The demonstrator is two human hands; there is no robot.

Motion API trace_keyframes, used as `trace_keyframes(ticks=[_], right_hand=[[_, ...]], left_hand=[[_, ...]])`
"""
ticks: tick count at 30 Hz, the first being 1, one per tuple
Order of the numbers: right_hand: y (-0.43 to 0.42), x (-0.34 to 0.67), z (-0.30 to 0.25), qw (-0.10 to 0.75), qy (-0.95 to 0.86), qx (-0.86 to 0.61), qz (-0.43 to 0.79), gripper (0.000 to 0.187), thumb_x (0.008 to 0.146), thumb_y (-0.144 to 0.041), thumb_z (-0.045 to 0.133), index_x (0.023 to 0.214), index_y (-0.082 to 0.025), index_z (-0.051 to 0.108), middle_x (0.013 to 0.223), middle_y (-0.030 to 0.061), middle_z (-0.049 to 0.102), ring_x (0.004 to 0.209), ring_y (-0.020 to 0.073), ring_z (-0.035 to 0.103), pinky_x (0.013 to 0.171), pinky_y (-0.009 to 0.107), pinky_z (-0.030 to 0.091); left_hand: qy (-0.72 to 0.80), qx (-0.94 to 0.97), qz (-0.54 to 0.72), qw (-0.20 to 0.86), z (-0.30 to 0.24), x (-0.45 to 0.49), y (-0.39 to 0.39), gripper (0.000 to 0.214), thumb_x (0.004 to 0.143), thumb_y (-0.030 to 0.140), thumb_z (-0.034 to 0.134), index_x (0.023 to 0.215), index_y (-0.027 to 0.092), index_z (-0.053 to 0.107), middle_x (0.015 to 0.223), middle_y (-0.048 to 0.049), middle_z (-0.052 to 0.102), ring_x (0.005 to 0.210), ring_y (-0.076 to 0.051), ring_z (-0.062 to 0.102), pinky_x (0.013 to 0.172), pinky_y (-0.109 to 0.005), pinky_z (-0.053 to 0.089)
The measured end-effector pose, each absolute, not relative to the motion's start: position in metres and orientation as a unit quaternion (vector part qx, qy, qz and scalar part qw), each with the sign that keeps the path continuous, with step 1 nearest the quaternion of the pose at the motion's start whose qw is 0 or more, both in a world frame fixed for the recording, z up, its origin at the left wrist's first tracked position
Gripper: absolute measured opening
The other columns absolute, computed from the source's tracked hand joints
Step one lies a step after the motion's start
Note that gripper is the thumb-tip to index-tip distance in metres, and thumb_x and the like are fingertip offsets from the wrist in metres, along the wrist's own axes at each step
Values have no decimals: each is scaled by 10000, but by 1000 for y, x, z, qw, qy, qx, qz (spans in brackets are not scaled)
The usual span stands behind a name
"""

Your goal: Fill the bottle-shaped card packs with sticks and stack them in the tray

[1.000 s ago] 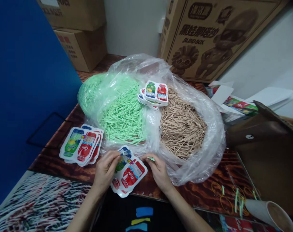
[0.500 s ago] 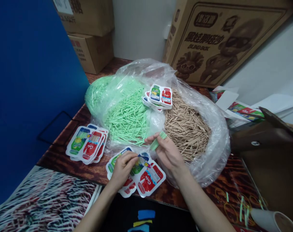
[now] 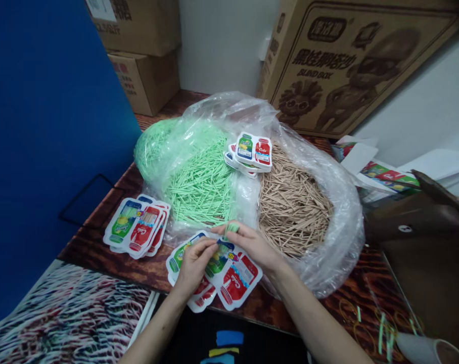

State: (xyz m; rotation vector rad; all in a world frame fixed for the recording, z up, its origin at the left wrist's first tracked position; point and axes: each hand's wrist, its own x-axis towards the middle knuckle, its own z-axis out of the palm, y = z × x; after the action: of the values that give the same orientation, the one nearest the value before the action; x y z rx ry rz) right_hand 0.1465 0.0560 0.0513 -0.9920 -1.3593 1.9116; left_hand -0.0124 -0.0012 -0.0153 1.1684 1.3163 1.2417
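My left hand (image 3: 196, 263) pinches the upper edge of a printed candy packet (image 3: 235, 280) with a green bottle side and a red cola side. More such packets (image 3: 184, 253) lie under it at the table's front edge. Closed round a small bundle of green sticks (image 3: 231, 228), my right hand (image 3: 254, 245) is just above the packet's top, close to the left fingers. Behind the hands, a clear plastic bag holds loose green sticks (image 3: 201, 187). To its right is a heap of brown sticks (image 3: 293, 202) in clear plastic.
Stacked packets (image 3: 136, 227) lie at the left, and others (image 3: 252, 152) rest on the bags. Cardboard boxes (image 3: 358, 65) stand behind. At the right are rubber bands (image 3: 364, 336), a white cup (image 3: 422, 349) and an open carton (image 3: 415, 253). A blue panel (image 3: 55, 151) borders the left.
My right hand has moved left and down with the green sticks, from beside the bags to the packet's top edge. My left hand stays on the packet.
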Motion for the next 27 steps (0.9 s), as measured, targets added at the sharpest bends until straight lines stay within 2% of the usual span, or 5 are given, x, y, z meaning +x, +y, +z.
trace_keyframes(ticks=[4, 12, 21, 24, 27], right_hand=[[49, 155, 66, 266, -634, -398, 607, 505, 836, -298, 622, 1320, -287, 478, 1279, 56, 589, 1207, 206, 526, 973, 368, 448], [36, 156, 65, 254, -785, -420, 379, 250, 873, -171, 543, 1100, -246, 617, 1035, 54, 640, 995, 213, 581, 891, 367, 449], [10, 154, 63, 319, -772, -424, 350, 356, 891, -142, 513, 1236, -230, 518, 1105, 64, 640, 983, 185, 594, 853, 309, 449], [4, 161, 57, 293, -753, -492, 324, 99, 895, -174, 530, 957, -202, 601, 884, 30, 632, 817, 167, 580, 725, 277, 431], [2, 169, 50, 278, -769, -509, 268, 232, 897, -199, 541, 667, -187, 516, 703, 2, 539, 679, 149, 505, 611, 263, 359]], left_hand=[[530, 462, 546, 455, -12, -12, 2, 163, 821, 294, 607, 861, 189, 724, 897, -44, 698, 861, -184, 630, 809, -294, 495], [521, 409, 573, 483, -9, -10, 3, 179, 820, 308, 605, 880, 184, 721, 936, -46, 707, 919, -185, 631, 882, -307, 472], [453, 531, 261, 667, -2, -47, 3, 188, 664, 296, 746, 719, 143, 651, 577, 43, 557, 513, -96, 459, 489, -198, 373], [476, 544, 291, 626, 1, -40, 3, 211, 756, 346, 658, 702, 141, 655, 602, 24, 578, 550, -115, 477, 536, -213, 392], [494, 555, 313, 592, 6, -28, 3, 223, 798, 353, 604, 723, 153, 669, 644, 14, 613, 594, -135, 506, 589, -224, 418]])
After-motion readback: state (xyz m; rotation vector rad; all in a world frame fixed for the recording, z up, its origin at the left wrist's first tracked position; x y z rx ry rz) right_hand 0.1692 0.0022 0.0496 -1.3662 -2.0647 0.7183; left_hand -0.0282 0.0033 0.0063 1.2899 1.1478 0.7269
